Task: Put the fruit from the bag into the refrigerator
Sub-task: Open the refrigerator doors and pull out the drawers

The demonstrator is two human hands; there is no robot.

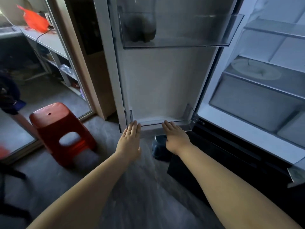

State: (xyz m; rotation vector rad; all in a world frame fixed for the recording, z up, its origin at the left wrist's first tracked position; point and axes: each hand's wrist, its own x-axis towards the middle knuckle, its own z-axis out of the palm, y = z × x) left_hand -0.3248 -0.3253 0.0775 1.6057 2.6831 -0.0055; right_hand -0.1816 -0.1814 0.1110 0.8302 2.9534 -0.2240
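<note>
Both bare forearms reach up from 6 o'clock toward the middle of the view. The left hand (pixel 131 136) and the right hand (pixel 175 134) lie flat, palms down and fingers straight, a little apart from each other and holding nothing. Their fingertips sit at the front rim of the bottom door bin (pixel 166 122); whether they press on it I cannot tell. That clear bin hangs on the open refrigerator door (pixel 158 83), and at 12 o'clock the upper door bin (pixel 189 42) holds a dark bottle (pixel 140 27).

The refrigerator (pixel 231 129) stands open at 3 o'clock, with a covered dish (pixel 254 70) on a shelf and a crisper drawer (pixel 254 104) below it. No fruit shows anywhere. The likeliest source is the orange-red plastic bag (pixel 35 20), well apart at 10 o'clock on the surface (pixel 49 40); what it holds is hidden. A red plastic stool (pixel 62 133) stands at 8 o'clock, and a small blue object (pixel 159 147) sits on the floor under the right wrist.

This looks like the preparing step: the door is open and a place is being checked. Next, the hands would have to leave the bin, turn to the bag and take out fruit
</note>
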